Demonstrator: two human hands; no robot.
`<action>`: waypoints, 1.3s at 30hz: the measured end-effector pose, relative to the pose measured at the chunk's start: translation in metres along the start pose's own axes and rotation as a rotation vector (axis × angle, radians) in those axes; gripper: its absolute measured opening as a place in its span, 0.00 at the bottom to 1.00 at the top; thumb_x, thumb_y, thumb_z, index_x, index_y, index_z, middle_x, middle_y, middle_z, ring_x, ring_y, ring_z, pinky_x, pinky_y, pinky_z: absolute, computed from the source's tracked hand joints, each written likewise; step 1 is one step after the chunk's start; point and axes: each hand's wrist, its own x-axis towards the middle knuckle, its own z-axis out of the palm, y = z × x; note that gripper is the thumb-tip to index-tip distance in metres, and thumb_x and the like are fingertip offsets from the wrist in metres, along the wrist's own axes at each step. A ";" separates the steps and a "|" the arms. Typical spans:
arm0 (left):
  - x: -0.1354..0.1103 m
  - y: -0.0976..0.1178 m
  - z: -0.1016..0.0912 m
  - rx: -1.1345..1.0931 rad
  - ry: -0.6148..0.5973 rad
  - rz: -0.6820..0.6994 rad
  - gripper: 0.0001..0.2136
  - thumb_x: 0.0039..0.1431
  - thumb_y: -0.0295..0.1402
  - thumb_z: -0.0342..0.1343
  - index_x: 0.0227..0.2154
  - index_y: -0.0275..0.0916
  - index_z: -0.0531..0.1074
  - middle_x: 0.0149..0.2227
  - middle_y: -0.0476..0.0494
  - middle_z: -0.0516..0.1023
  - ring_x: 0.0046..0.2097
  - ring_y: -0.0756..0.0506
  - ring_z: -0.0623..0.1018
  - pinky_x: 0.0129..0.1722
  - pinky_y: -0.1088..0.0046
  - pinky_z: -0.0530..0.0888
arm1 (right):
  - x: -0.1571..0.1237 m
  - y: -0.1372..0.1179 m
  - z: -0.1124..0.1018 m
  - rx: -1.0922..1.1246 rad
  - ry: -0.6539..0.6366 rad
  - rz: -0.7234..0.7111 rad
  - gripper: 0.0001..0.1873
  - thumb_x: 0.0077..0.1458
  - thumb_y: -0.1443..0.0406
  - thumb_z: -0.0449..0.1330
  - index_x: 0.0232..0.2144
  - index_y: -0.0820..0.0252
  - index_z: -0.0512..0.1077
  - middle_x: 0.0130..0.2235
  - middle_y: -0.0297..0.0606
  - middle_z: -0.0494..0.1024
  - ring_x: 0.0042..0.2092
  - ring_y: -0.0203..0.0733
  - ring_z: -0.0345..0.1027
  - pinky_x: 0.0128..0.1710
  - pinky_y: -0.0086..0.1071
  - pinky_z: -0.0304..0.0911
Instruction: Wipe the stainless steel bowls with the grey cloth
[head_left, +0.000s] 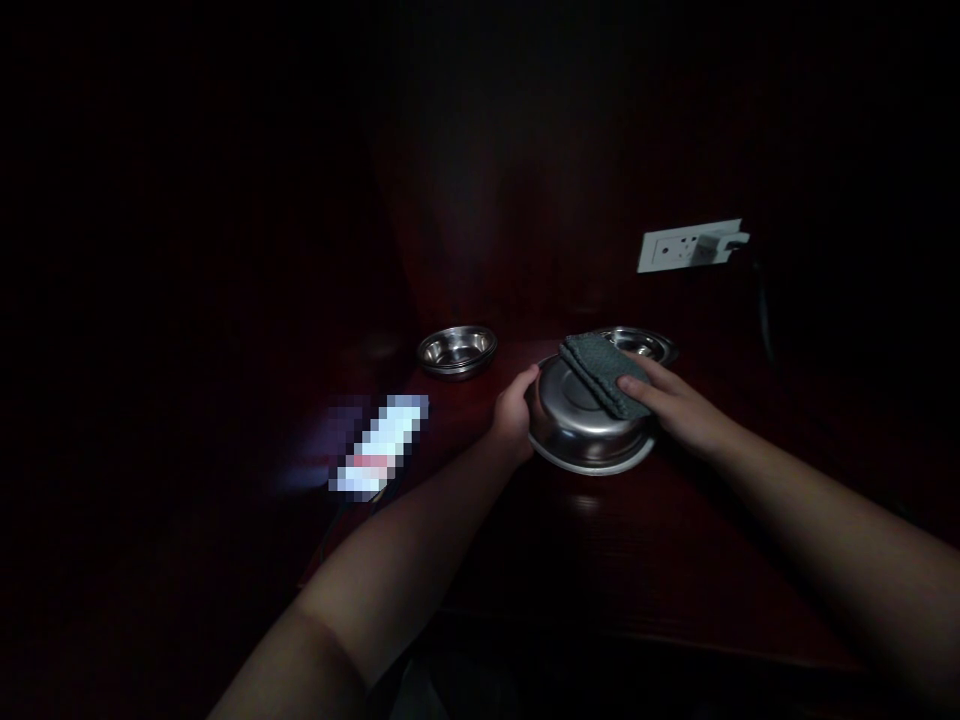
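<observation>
A shiny metal bowl (570,425) is held bottom up over the dark red table. My left hand (516,415) grips its left rim, the thumb along the side and the other fingers hidden beneath. In my right hand (667,400) is a folded grey-green cloth (600,370), pressed against the bowl's upturned base. The right thumb lies on top of the cloth; its other fingers are mostly hidden.
Nested metal bowls (457,350) stand at the back left. Another metal dish (641,343) sits behind the right hand. A lit, blurred screen (382,445) lies left of my forearm. On the wall is a socket (690,247) with a plug and cable.
</observation>
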 end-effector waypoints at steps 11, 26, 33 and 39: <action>-0.002 0.002 0.000 0.029 -0.088 -0.070 0.13 0.52 0.38 0.54 0.34 0.34 0.75 0.37 0.39 0.79 0.47 0.40 0.76 0.54 0.61 0.65 | 0.000 0.001 -0.001 -0.015 -0.006 -0.047 0.27 0.46 0.53 0.63 0.48 0.53 0.68 0.44 0.38 0.77 0.45 0.50 0.72 0.48 0.47 0.65; -0.006 0.010 -0.005 0.024 -0.161 -0.024 0.12 0.55 0.32 0.54 0.41 0.34 0.73 0.40 0.41 0.79 0.48 0.43 0.76 0.55 0.64 0.66 | 0.010 0.004 -0.008 -0.158 0.224 -0.153 0.29 0.42 0.53 0.65 0.47 0.54 0.69 0.46 0.41 0.74 0.48 0.54 0.69 0.50 0.50 0.63; -0.015 0.004 -0.003 0.240 -0.250 -0.005 0.19 0.45 0.27 0.63 0.44 0.37 0.71 0.40 0.40 0.79 0.47 0.40 0.76 0.53 0.58 0.67 | 0.010 0.006 -0.010 -0.084 0.160 -0.109 0.27 0.42 0.54 0.65 0.46 0.54 0.70 0.43 0.39 0.77 0.45 0.53 0.72 0.48 0.49 0.66; -0.012 0.006 -0.002 0.257 -0.215 0.054 0.18 0.43 0.29 0.64 0.41 0.36 0.73 0.39 0.39 0.79 0.46 0.40 0.76 0.52 0.59 0.67 | 0.006 0.000 -0.006 -0.103 0.125 -0.097 0.29 0.41 0.54 0.66 0.47 0.55 0.68 0.44 0.40 0.76 0.46 0.53 0.71 0.49 0.49 0.64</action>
